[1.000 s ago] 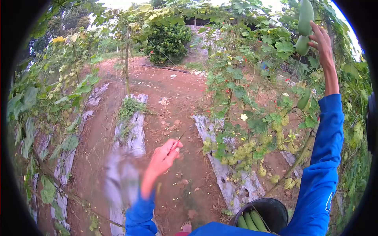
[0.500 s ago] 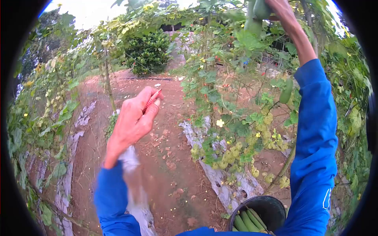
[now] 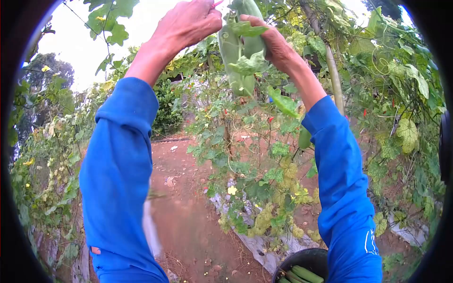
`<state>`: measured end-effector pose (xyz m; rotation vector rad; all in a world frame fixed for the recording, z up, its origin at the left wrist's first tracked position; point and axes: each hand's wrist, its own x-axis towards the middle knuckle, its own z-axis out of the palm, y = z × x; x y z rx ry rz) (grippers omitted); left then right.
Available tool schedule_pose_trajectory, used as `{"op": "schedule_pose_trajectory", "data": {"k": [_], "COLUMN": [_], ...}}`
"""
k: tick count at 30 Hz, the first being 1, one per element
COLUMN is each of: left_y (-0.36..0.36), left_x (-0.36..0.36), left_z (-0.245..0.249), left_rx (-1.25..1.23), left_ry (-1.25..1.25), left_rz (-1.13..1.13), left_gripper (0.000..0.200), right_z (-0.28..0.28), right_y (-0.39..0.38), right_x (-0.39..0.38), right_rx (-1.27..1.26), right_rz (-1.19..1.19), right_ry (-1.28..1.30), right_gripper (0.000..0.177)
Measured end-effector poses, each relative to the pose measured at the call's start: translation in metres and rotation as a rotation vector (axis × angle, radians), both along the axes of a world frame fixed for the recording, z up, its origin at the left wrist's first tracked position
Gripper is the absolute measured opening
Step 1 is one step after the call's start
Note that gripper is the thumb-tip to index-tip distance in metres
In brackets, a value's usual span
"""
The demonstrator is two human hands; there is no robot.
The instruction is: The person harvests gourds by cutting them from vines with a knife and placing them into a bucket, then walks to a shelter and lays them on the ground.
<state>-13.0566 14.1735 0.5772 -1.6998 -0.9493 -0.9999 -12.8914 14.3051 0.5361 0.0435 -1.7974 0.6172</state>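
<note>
My left hand (image 3: pixel 191 23) is raised at the top of the head view, its fingers closed on a thin tool with red wrapping (image 3: pixel 217 4), of which only a tip shows. Just right of it, my right hand (image 3: pixel 276 45) grips a green sponge gourd (image 3: pixel 255 40), thumb across its upper part. A second, longer gourd (image 3: pixel 229 49) hangs against it on the left, partly behind a leaf (image 3: pixel 249 64). The stems at the top are mostly cut off by the frame edge.
A black bucket (image 3: pixel 309 258) holding several picked green gourds stands at the bottom right. Another gourd (image 3: pixel 305 137) hangs behind my right forearm. Leafy vines and a wooden pole (image 3: pixel 334 75) stand at the right. A dirt path (image 3: pixel 188 207) runs between strips of grey plastic sheeting (image 3: pixel 255 245).
My left hand has risen from mid-view to beside the gourds, still holding the tool. The view has tilted up and shifted right, and the gourds and right hand now appear nearer the centre.
</note>
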Motion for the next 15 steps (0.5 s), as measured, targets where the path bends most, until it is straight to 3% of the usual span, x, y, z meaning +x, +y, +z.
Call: {"op": "schedule_pose_trajectory", "data": {"k": [3,7,9,10,11,13,15], "left_y": [0.013,0.017,0.022,0.020,0.018,0.022,0.019], "left_x": [0.011,0.020,0.024,0.026,0.026,0.014,-0.009], "left_z": [0.018,0.025,0.031,0.031,0.030,0.024,0.020], "left_rx": [-0.039,-0.011,-0.016,-0.009,0.000,0.010,0.062], "left_ry": [-0.006,0.050,0.001,0.012,0.020,0.028,0.043], "left_rz": [0.175,0.232,0.276,0.285,0.295,0.300,0.311], "left_gripper": [0.030,0.033,0.035,0.036,0.036,0.034,0.032], "right_z": [0.000,0.000,-0.005,-0.006,-0.007,-0.019,-0.031], "right_y": [0.001,0.011,0.004,0.006,0.008,0.001,-0.008], "right_x": [-0.005,-0.010,-0.007,0.001,0.001,0.007,0.021], "right_rx": [-0.068,-0.061,-0.081,-0.067,-0.103,-0.183,-0.049], "right_rz": [0.030,0.029,0.122,0.051,0.344,0.297,0.095], "right_ry": [-0.012,0.001,0.012,0.014,-0.007,0.067,0.177], "right_gripper": [0.067,0.062,0.067,0.069,0.055,0.047,0.068]}}
